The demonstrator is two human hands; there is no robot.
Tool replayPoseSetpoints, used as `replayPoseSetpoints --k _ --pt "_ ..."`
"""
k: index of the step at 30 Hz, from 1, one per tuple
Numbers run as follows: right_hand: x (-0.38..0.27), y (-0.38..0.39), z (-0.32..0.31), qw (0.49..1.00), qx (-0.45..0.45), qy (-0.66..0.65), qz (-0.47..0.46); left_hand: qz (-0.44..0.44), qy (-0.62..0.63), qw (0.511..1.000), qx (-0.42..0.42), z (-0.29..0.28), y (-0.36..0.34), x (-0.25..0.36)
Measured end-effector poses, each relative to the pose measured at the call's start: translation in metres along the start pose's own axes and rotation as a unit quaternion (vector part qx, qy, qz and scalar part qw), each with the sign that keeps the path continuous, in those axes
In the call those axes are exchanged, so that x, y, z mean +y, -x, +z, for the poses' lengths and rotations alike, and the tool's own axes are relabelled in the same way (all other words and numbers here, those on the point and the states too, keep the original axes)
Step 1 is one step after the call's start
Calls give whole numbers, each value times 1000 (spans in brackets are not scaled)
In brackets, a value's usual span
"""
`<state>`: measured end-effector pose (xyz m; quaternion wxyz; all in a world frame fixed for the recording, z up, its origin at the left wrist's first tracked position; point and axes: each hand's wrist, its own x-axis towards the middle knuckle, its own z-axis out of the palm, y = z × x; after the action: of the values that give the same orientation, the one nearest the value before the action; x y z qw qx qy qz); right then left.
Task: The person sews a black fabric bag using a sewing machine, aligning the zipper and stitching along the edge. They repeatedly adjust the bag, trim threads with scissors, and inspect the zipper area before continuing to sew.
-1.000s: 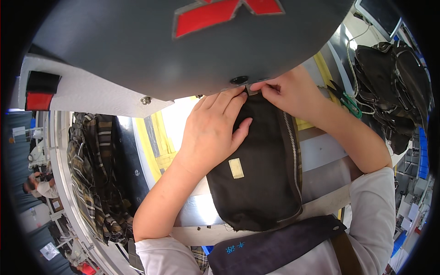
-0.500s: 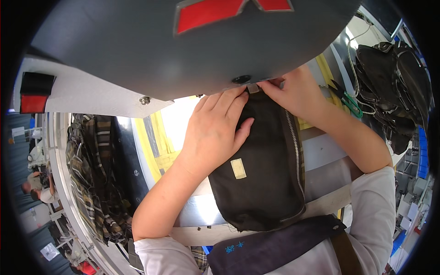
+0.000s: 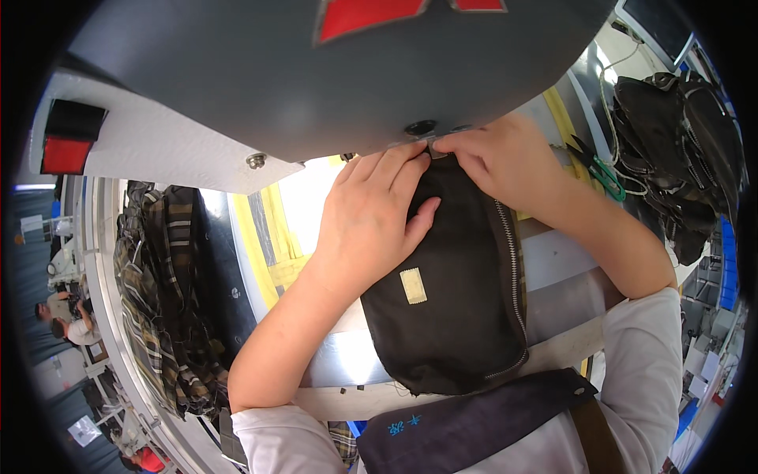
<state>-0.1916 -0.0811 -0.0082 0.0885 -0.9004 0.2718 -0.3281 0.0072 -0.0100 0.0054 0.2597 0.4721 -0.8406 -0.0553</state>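
Observation:
A dark brown zippered fabric piece [image 3: 450,316], pouch-like, lies flat on the work surface with its far end at the sewing machine. A metal zip [image 3: 508,253] curves along its right side, and a small cream label [image 3: 412,286] sits on its face. My left hand [image 3: 371,209] rests on the far left part of the fabric, fingers stretched forward and thumb apart. At the far edge, my right hand [image 3: 501,162] has bent fingers closed at the fabric, by a small greyish tab [image 3: 437,150]. The machine head partly hides the fingertips of both hands.
The grey machine head [image 3: 355,87] looms over the hands, its white arm [image 3: 189,142] at left. Plaid fabric pieces [image 3: 166,292] hang at the left. Green-handled scissors [image 3: 604,178] and a pile of dark zippered pieces [image 3: 671,150] lie at right. Yellow tape [image 3: 264,237] marks the table.
The right fingers have shifted slightly left toward the tab at the fabric's far edge. My left hand stays nearly in place. The view has tilted a little.

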Motion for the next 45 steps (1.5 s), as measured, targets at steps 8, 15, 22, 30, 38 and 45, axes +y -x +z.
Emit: replayPoseSetpoints --k 8,15,22,30,38,45 --pt "-2 -1 -3 997 -18 47 -52 0 8 1000 4 1 1 -1" --pt "-6 5 -6 990 -47 99 -90 1 20 1000 -21 -5 3 -7" --pt "-5 4 -8 973 -79 159 -149 9 7 1000 -13 -3 3 -8" --pt "-6 5 -10 970 -92 169 -150 -11 15 1000 -21 -5 3 -9" --pt "-8 5 -11 968 -103 176 -149 -7 28 999 -16 -5 6 -13" --pt "-6 1 -14 966 -103 164 -169 -9 22 999 -32 -7 5 -14"
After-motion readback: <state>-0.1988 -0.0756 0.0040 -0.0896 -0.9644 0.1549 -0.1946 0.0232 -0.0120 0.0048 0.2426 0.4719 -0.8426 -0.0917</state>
